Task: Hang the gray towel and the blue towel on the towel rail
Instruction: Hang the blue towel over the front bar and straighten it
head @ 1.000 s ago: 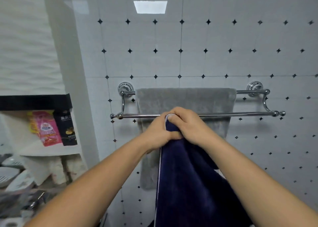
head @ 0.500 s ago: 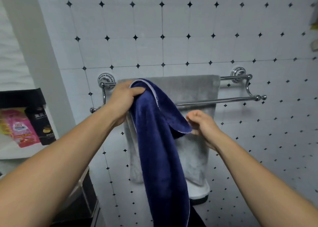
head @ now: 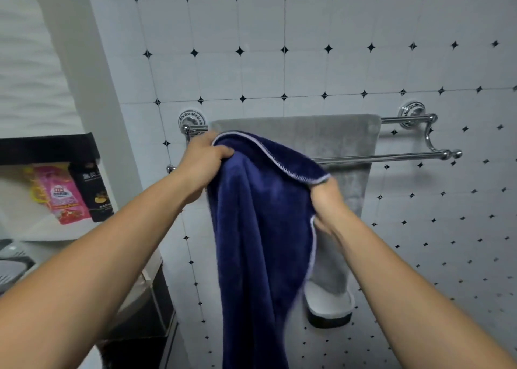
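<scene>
A chrome double towel rail [head: 391,158] is fixed to the tiled wall. The gray towel [head: 330,136] hangs over its rear bar. The dark blue towel [head: 260,214] with a pale stitched edge hangs in front of the rail, held up by both hands. My left hand [head: 202,163] grips its top left corner near the rail's left bracket. My right hand [head: 326,200] pinches the top edge further right, lower than the front bar. The left part of the front bar is hidden behind the blue towel.
A shelf on the left holds a pink pouch [head: 63,193] and a black pouch [head: 93,192]. A white and black holder [head: 328,308] is mounted on the wall below the gray towel. A grey basket [head: 11,268] sits at the far left.
My right hand has taken hold of the blue towel's top edge and pulled it rightward, spreading the towel wider. My left hand keeps its grip near the left bracket.
</scene>
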Demonstrator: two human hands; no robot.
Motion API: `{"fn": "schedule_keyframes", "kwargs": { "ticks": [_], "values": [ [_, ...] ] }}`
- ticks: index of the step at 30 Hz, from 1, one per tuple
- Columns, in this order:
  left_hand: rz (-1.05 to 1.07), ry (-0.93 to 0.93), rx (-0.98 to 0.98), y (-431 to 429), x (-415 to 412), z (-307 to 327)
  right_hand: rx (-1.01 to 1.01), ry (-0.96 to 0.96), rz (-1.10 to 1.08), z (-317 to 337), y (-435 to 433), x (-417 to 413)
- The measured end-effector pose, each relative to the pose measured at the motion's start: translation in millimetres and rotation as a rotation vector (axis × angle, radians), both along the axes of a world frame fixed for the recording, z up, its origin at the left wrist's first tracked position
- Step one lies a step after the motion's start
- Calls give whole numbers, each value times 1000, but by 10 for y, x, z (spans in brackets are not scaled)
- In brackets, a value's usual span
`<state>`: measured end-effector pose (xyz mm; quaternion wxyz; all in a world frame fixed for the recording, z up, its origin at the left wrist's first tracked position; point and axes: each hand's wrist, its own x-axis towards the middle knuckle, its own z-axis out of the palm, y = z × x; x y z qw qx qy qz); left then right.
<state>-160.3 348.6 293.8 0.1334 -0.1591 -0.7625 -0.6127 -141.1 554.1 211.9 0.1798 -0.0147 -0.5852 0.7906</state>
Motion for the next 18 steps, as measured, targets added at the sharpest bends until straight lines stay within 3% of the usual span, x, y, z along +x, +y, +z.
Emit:
{"fn": "schedule_keyframes", "kwargs": {
  "ticks": [1, 4, 7, 8, 14, 16, 18],
  "values": [
    [27, -12, -123, -64, -1, -36, -3, 19, -16, 96, 13, -13],
    [-43, -51, -368, -29, 99, -197, 314, 63, -85, 372, -126, -19],
    [-213, 37, -245, 202, 227, -219, 817, 166, -83, 463, -394, 0],
    [-229, 72, -203, 250, 233, -191, 876, 174, -84, 460, -439, -1],
    [-226, 198, -397, 225, 146, -155, 656, 146, -23, 448, -238, 158],
    [-177, 165, -313, 233, 117, -110, 596, 107, 81, 284, -93, 207],
    [-126, 141, -196, 272, 114, -25, 660, 3, 153, -19, 41, 249]
  ]
}}
